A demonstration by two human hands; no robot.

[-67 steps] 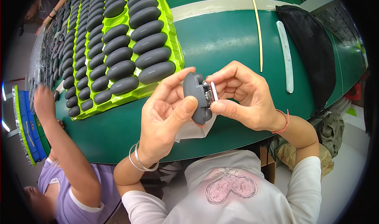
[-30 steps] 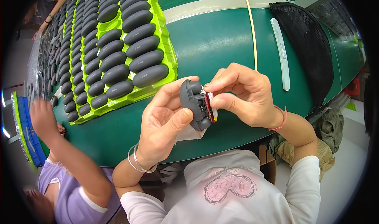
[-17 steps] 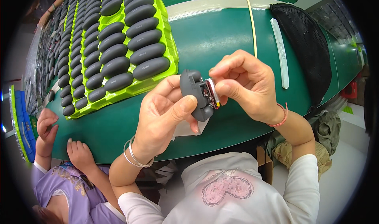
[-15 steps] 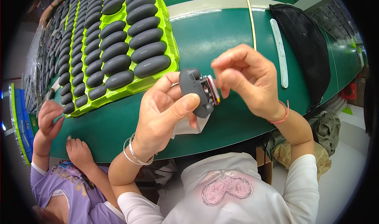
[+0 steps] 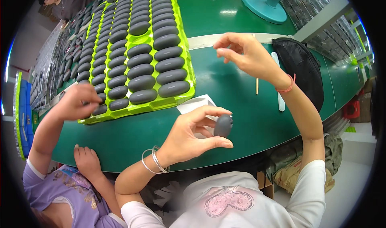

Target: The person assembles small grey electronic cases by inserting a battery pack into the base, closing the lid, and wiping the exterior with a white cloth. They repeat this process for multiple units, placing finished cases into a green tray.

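Note:
My left hand (image 5: 187,135) grips a dark grey rounded casing (image 5: 223,125) between thumb and fingers, above the near part of the green table. The casing is turned edge-on, with small bits showing along its right side. My right hand (image 5: 247,59) is raised over the table farther off to the right. Its fingers are loosely bent and apart, with nothing visible between them. Left of my hands lies a lime-green tray (image 5: 136,109) with rows of similar dark grey oval casings. A white sheet of paper (image 5: 193,104) lies just behind my left hand.
A co-worker's hand (image 5: 82,101) is at the tray's near left corner, the other hand (image 5: 86,159) at the table edge. A black mesh bag (image 5: 305,73), a white stick (image 5: 280,99) and a thin wooden stick (image 5: 257,86) lie right. A turquoise fan (image 5: 263,7) stands behind.
My left hand has moved nearer and right and turned the casing, hiding the parts inside. My right hand has drawn away from it, upward. The co-worker's hand has moved onto the tray's corner.

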